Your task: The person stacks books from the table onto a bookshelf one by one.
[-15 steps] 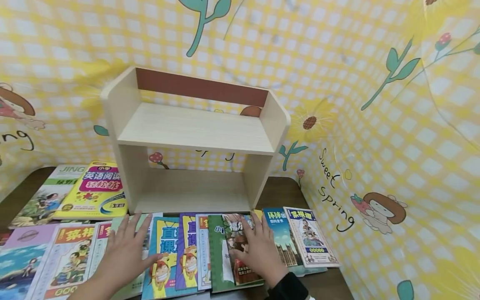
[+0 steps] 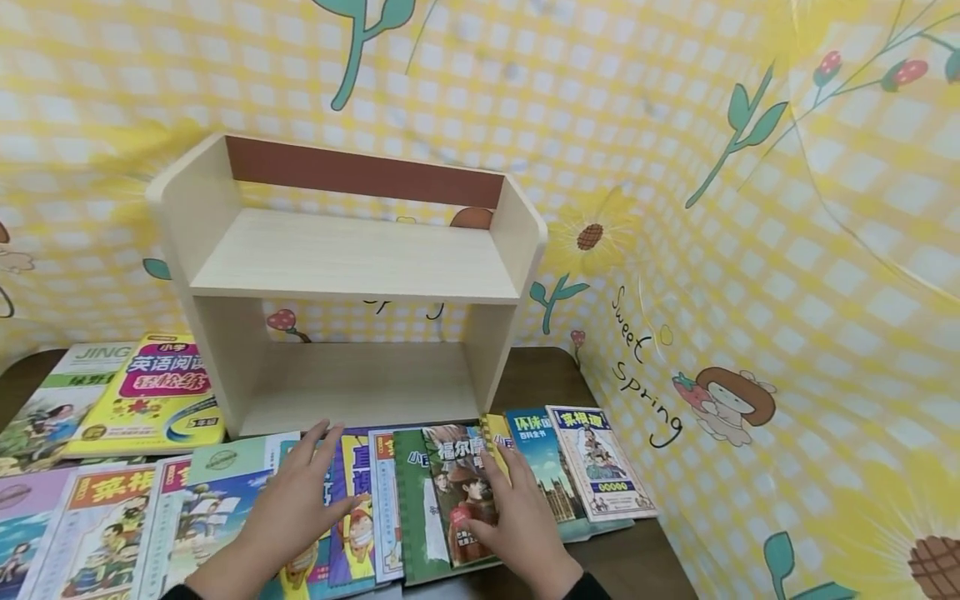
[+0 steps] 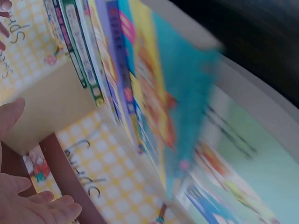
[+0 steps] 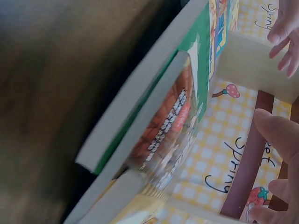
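In the head view my left hand (image 2: 288,496) is spread over the row of books, above a blue-and-yellow book (image 2: 300,567) and beside a purple book (image 2: 352,533). My right hand (image 2: 525,521) is spread too, near the right edge of a dark-covered book (image 2: 459,492) that lies on a green book (image 2: 416,517). The left wrist view has the fingers (image 3: 51,207) loosely extended, holding nothing. Apart from the books, the right hand's thumb (image 4: 275,135) shows in the right wrist view.
A two-tier wooden shelf (image 2: 352,258) stands behind the books on a dark table (image 2: 540,375). Left of it lies a yellow workbook (image 2: 150,396). At the right are a blue encyclopedia (image 2: 543,458) and a white-bordered book (image 2: 600,467). Yellow checked cloth (image 2: 675,250) hangs behind.
My left hand has moved right across the row, uncovering the light green book and now covering part of the blue-and-yellow one. My right hand has shifted slightly right off the dark-covered book. The head view has turned right.
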A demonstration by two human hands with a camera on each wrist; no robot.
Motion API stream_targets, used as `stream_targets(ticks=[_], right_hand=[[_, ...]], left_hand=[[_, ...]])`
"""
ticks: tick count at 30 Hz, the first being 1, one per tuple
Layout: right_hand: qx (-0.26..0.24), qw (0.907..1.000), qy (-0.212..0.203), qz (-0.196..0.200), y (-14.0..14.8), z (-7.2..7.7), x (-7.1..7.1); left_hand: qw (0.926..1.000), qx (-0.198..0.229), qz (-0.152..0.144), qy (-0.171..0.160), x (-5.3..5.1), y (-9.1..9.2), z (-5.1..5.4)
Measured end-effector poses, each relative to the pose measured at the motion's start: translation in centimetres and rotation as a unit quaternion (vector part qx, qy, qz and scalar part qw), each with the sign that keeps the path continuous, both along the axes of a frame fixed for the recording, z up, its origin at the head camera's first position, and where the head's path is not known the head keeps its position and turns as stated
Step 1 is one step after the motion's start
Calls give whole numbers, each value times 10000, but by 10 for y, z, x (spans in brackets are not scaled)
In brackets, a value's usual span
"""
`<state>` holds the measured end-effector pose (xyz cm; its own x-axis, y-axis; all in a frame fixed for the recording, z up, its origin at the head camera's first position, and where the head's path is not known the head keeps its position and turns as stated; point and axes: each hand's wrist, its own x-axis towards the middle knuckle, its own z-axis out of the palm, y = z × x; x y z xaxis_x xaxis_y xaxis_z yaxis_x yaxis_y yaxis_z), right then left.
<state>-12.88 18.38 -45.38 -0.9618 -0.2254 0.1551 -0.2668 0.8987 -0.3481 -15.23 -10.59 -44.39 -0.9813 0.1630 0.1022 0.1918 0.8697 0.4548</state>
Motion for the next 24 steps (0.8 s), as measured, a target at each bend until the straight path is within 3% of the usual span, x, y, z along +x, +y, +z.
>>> stream_targets(ticks=[10,17,24], right_hand=[[-2,9996,175,-238,25,-10,18],[63,9968,603,-529,49,-17,22],[-288,9917,224,-1232,84,-24,14]], left_hand=[[9978,316,-574,105,-9,44,-5],[9948,296,-923,313,-5,66,-11],[9922,299,-1180,254,1,87,-13]])
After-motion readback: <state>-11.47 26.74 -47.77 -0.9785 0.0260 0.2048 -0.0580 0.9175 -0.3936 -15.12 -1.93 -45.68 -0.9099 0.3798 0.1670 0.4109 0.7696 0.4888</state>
